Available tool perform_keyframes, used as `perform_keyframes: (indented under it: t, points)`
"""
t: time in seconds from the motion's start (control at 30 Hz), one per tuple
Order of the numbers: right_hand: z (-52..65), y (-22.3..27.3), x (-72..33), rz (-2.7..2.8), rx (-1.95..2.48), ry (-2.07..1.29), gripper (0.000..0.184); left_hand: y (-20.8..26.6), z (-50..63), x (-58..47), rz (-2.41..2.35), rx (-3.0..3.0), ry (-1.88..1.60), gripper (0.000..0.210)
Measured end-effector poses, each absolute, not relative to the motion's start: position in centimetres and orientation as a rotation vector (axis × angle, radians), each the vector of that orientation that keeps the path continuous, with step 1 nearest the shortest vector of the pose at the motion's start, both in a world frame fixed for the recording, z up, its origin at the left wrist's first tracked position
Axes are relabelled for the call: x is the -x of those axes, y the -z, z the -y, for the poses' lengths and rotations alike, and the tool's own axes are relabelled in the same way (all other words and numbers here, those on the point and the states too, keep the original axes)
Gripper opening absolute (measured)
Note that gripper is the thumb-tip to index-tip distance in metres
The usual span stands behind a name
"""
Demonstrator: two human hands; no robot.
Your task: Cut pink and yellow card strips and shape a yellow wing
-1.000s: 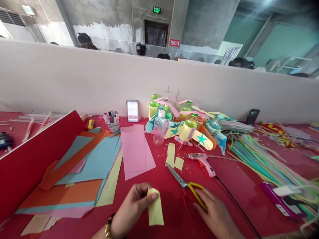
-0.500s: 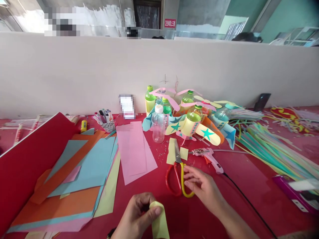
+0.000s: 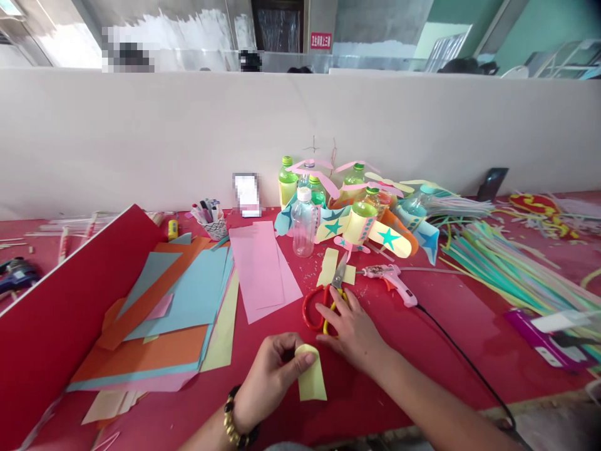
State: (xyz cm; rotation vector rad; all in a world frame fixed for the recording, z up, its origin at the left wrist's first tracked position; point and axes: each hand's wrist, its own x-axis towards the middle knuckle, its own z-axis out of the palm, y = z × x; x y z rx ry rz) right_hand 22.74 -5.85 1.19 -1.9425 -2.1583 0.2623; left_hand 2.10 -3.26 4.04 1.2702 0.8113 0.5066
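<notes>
Between the thumb and fingers of my left hand (image 3: 277,369) is a yellow paper strip (image 3: 312,381) with a rounded top end. My right hand (image 3: 354,326) lies over the yellow handle of the scissors (image 3: 339,275), its fingers spread and apart. The scissors rest on the red table, blades pointing away, partly over yellow paper scraps (image 3: 328,266). Just beyond stand a clear bottle with a white cap (image 3: 304,228) and a bottle airplane with yellow star-marked wings (image 3: 364,222).
Pink sheets (image 3: 257,269) and a stack of coloured paper (image 3: 178,313) lie on the left, beside a red board (image 3: 79,313). A pink glue gun (image 3: 392,283) with a black cord is at right, near coloured strips (image 3: 507,269) and a purple device (image 3: 539,338). A white partition (image 3: 141,138) stands behind.
My right hand has shifted left, from beside the scissors to over their handle. The scissors have turned slightly. My left hand still holds the yellow strip, and the camera view has shifted.
</notes>
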Motion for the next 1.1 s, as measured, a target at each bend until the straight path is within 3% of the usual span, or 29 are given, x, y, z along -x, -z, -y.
perform_keyframes:
  t: [0.23,0.4,0.53,0.6,0.7,0.9,1.1]
  points:
    - [1.3,-0.6,-22.0,2.119,1.947,-0.11,0.046,-3.8,3.2,-2.2,-0.805,-1.294,-0.538,0.037]
    - [-0.4,-0.9,-22.1,1.965,1.805,-0.177,0.056,-3.3,2.9,-2.0,-0.831,-1.321,-0.578,0.035]
    - [3.0,-3.3,-21.9,1.714,1.564,-0.514,0.033,-3.2,2.7,-1.9,-0.835,-1.304,-0.602,0.033]
    - [5.5,-4.4,-21.6,1.603,1.463,-0.873,0.029,-3.3,2.8,-2.0,-0.829,-1.307,-0.588,0.033]
    - [8.3,-5.0,-21.5,1.491,1.354,-1.146,0.027,-3.5,3.0,-2.3,-0.813,-1.368,-0.534,0.034]
    - [9.5,-3.7,-21.2,1.363,1.299,-1.357,0.023,-3.3,3.5,-3.0,-0.814,-1.537,-0.446,0.037]
    - [9.4,-2.6,-20.8,1.293,1.383,-1.257,0.025,-2.7,3.1,-3.1,-0.842,-1.505,-0.455,0.036]
